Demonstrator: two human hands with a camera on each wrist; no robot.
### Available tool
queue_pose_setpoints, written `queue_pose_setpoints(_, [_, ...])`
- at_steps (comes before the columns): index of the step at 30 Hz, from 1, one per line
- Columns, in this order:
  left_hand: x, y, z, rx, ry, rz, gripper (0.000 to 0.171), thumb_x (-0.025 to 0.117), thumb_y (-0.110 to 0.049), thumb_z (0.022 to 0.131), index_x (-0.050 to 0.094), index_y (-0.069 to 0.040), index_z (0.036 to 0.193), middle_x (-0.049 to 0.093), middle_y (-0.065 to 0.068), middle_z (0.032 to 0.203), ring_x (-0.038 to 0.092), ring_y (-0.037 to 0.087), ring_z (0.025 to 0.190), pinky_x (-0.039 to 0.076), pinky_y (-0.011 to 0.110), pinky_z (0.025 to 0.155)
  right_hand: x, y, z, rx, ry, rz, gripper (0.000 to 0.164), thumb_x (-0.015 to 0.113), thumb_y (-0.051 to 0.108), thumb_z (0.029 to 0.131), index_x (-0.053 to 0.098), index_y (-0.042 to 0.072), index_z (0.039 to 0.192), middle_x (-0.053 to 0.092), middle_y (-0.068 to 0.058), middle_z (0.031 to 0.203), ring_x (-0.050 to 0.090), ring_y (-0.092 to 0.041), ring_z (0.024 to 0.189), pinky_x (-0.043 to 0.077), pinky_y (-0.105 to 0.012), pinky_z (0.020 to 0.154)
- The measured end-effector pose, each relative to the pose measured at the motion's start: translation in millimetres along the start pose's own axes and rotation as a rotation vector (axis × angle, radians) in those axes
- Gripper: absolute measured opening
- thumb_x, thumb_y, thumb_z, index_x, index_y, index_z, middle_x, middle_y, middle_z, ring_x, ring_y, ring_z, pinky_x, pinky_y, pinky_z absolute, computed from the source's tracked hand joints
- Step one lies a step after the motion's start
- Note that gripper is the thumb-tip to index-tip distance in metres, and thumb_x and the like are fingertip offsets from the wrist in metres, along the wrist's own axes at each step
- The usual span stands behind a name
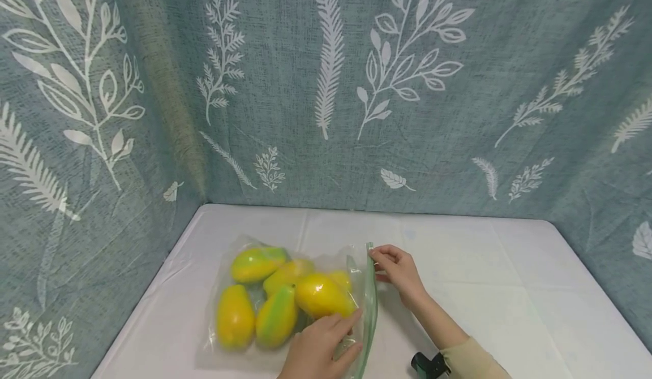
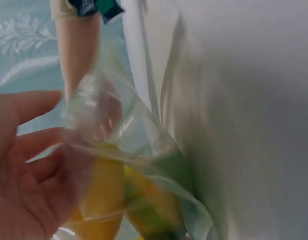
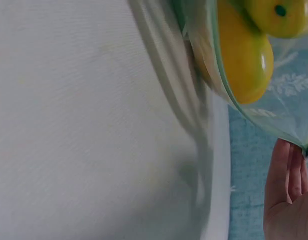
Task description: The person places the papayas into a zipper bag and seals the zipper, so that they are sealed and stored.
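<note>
A clear zip bag (image 1: 244, 360) lies on the table with several yellow-green fruits (image 1: 320, 295), mango-like in shape, inside it. Its green-edged mouth (image 1: 372, 300) faces right and gapes in the right wrist view. My right hand (image 1: 399, 271) pinches the far corner of that mouth between thumb and fingers. Near the closer end of the opening, my left hand (image 1: 321, 346) reaches over the bag with loosely extended fingers, touching the film beside the nearest fruit. In the left wrist view the left hand (image 2: 31, 170) has its thumb apart from the fingers, and the plastic partly blurs them.
A white cloth (image 1: 484, 288) covers the table. Patterned blue-green curtains (image 1: 285, 85) hang behind it and at both sides. On the right wrist sits a small black device (image 1: 429, 364), beside a beige sleeve (image 1: 471, 359).
</note>
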State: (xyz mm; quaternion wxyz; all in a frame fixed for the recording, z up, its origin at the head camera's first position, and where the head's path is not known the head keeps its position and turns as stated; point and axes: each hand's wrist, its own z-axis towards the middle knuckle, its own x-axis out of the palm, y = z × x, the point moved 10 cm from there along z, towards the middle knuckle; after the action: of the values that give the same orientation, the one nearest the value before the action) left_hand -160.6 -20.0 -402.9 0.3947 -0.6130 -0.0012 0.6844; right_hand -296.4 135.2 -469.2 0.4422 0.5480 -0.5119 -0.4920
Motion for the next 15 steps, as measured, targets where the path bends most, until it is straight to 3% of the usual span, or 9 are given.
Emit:
queue_pose_setpoints(3, [22.3, 4.2, -1.4, -0.032, 0.179, 0.091, 0.054, 0.069, -0.041, 0.088, 0.057, -0.018, 0.136, 0.066, -0.005, 0.093, 0.057, 0.008, 0.078, 0.050, 0.027, 0.060, 2, 1, 2, -0.007, 0.004, 0.008, 0.023, 0.067, 0.021, 0.093, 0.066, 0.001, 0.104, 0.072, -0.007, 0.092, 0.066, -0.019, 0.078, 0.058, -0.032, 0.068])
queue_pose_setpoints(5, [32.5, 6.6, -3.1, -0.035, 0.235, 0.146, 0.059, 0.070, -0.043, 0.086, 0.055, -0.018, 0.137, 0.068, -0.001, 0.096, 0.058, 0.012, 0.081, 0.052, 0.031, 0.063, 4, 1, 2, -0.007, 0.012, 0.020, 0.023, 0.067, 0.021, 0.093, 0.066, 0.000, 0.104, 0.072, -0.008, 0.092, 0.066, -0.019, 0.078, 0.058, -0.033, 0.069])
queue_pose_setpoints(10, [42.9, 8.0, -4.5, -0.007, 0.262, 0.213, 0.061, 0.070, -0.044, 0.086, 0.055, -0.017, 0.138, 0.068, 0.000, 0.095, 0.058, 0.014, 0.082, 0.052, 0.030, 0.065, 4, -2, 1, 0.004, 0.005, 0.029, 0.024, 0.068, 0.022, 0.093, 0.066, 0.000, 0.103, 0.072, -0.008, 0.091, 0.066, -0.018, 0.077, 0.058, -0.033, 0.068])
queue_pose_setpoints(15, [42.7, 4.5, -3.6, 0.041, 0.244, 0.233, 0.057, 0.070, -0.044, 0.086, 0.060, -0.014, 0.133, 0.069, -0.001, 0.093, 0.059, 0.012, 0.081, 0.051, 0.027, 0.066, 3, -4, 2, 0.015, -0.011, 0.034, 0.023, 0.068, 0.022, 0.092, 0.067, 0.001, 0.102, 0.072, -0.007, 0.090, 0.067, -0.018, 0.077, 0.058, -0.032, 0.068])
